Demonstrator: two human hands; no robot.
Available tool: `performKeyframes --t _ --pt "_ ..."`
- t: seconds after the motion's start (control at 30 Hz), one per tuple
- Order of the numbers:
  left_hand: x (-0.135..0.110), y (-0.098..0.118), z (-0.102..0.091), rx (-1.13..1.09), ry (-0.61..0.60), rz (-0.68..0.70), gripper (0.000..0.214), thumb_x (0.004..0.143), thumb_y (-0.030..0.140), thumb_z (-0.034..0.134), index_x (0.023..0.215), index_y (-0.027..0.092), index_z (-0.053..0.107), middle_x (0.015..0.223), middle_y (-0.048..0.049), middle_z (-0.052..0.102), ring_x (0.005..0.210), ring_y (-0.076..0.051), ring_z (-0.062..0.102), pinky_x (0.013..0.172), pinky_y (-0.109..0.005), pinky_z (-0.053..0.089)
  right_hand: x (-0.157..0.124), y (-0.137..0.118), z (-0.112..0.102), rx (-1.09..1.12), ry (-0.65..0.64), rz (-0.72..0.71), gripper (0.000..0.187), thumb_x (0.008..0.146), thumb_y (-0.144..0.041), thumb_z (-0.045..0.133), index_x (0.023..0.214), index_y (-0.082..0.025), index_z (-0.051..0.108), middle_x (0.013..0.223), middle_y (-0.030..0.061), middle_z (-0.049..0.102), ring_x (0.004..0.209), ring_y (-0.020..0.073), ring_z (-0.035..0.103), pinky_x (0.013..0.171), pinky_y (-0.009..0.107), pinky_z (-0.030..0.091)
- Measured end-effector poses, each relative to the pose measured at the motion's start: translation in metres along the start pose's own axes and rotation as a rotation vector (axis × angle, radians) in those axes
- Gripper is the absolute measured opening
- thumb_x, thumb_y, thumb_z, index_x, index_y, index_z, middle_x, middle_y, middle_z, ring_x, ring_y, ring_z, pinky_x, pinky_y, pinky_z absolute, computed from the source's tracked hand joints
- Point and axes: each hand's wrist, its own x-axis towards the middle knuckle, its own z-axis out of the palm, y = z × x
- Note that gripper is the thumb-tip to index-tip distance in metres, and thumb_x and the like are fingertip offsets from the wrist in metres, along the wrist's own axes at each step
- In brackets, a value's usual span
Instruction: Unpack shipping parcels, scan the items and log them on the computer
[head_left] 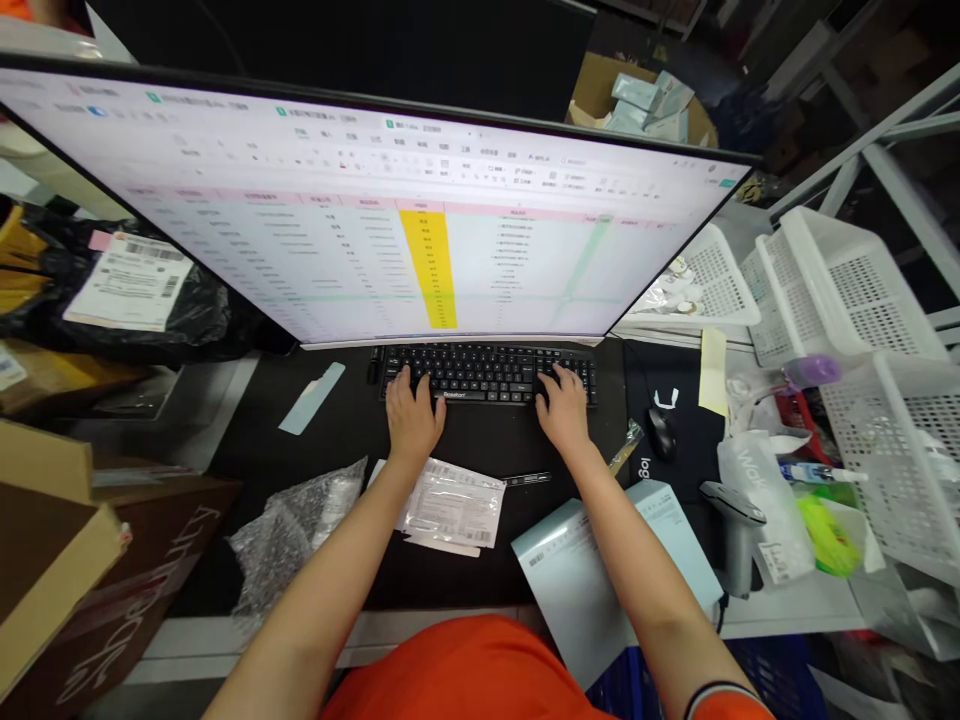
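Both my hands rest on a black keyboard (487, 372) at the foot of a wide monitor (510, 270), which displays a spreadsheet with a yellow column. My left hand (414, 412) lies over the keyboard's left end, fingers apart. Over the number pad at the right end is my right hand (562, 405), its fingers also spread. Below the left hand, partly under the forearm, lies a clear printed pouch (457, 505). A pen (527, 479) sits beside it. Beneath my right forearm is a pale blue flat box (574, 570).
Bubble wrap (300, 525) and a blue-grey strip (312, 398) lie left. A black mouse (661, 432) and a barcode scanner (735, 530) are right. White baskets (862, 290) crowd the right edge; an open carton (150, 580) stands at left.
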Motion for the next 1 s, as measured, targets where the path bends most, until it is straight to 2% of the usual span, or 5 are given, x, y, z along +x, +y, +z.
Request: performKeyframes --t 0.23,0.5,0.63,0.77,1.0 --pt "0.000 0.001 -0.001 0.012 0.010 0.004 0.050 0.098 0.035 0.047 0.138 0.006 0.056 0.161 -0.0284 0.035 0.153 -0.041 0.029 0.124 -0.063 0.025 0.031 -0.021 0.013 0.013 -0.019 0.021 0.041 0.099 -0.035 0.052 0.133 -0.019 0.067 0.156 0.0163 0.045 0.146 0.0373 0.031 0.119 0.059 0.032" --pt "0.001 0.001 -0.002 0.026 0.001 0.001 0.050 0.099 0.035 0.047 0.138 0.005 0.056 0.160 -0.0298 0.036 0.152 -0.041 0.030 0.124 -0.063 0.025 0.005 0.007 0.008 0.028 0.049 0.068 0.047 0.100 -0.037 0.050 0.140 -0.013 0.060 0.151 0.0219 0.046 0.141 0.0343 0.037 0.117 0.055 0.034" --pt "0.001 0.002 -0.002 0.026 0.010 0.005 0.050 0.099 0.034 0.047 0.138 0.005 0.057 0.159 -0.0300 0.037 0.152 -0.041 0.031 0.124 -0.063 0.025 -0.022 0.046 -0.005 -0.024 0.087 0.139 0.048 0.097 -0.036 0.051 0.137 -0.011 0.061 0.146 0.0242 0.048 0.138 0.0356 0.041 0.113 0.056 0.038" --pt "0.000 0.002 -0.002 0.070 0.024 0.017 0.050 0.099 0.035 0.048 0.137 0.005 0.057 0.157 -0.0296 0.039 0.150 -0.041 0.035 0.124 -0.063 0.024 -0.054 0.110 -0.033 -0.095 0.085 0.278 0.056 0.092 -0.038 0.052 0.141 -0.011 0.057 0.145 0.0263 0.047 0.137 0.0387 0.044 0.110 0.057 0.040" --pt "0.000 0.003 -0.001 0.094 0.026 -0.002 0.050 0.097 0.036 0.051 0.138 0.008 0.057 0.159 -0.0276 0.040 0.149 -0.041 0.036 0.125 -0.066 0.018 -0.089 0.224 -0.067 -0.124 -0.108 0.563 0.079 0.081 -0.044 0.067 0.153 -0.021 0.046 0.156 0.0252 0.034 0.141 0.0428 0.045 0.110 0.057 0.042"
